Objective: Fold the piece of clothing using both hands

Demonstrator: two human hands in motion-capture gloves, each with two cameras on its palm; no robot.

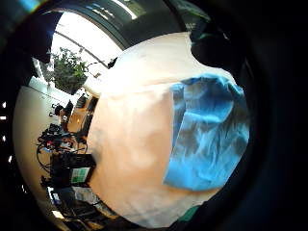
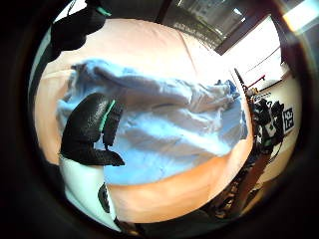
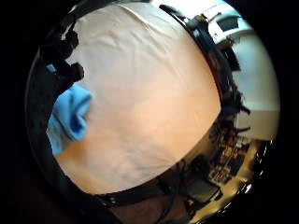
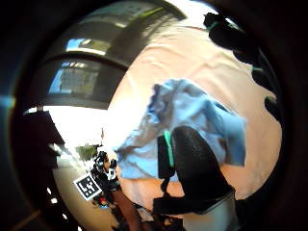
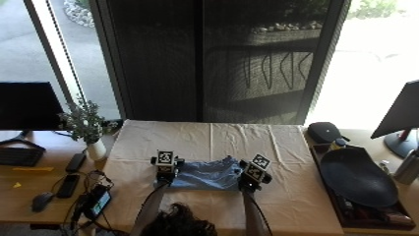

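A blue garment (image 5: 204, 176) lies rumpled on the white tablecloth (image 5: 209, 137), near the table's front edge. My left hand (image 5: 164, 173) is at its left end and my right hand (image 5: 253, 178) at its right end. In the left thumb side palm view the left thumb (image 2: 88, 130) hangs over the garment (image 2: 169, 124), with the fingers (image 2: 75, 25) stretched out beyond it. The right thumb (image 4: 195, 168) also sits above the garment (image 4: 187, 115), apart from the spread fingers (image 4: 240, 43). No cloth shows pinched in either hand. One bunched edge of the garment (image 3: 70, 114) lies beside the right fingers (image 3: 60, 53).
A small plant in a vase (image 5: 88, 129) stands at the table's left edge. On the right are a dark tray with a large black bowl (image 5: 357, 178) and a black pouch (image 5: 325, 132). Bare tablecloth (image 3: 145, 93) stretches behind and to the right of the garment.
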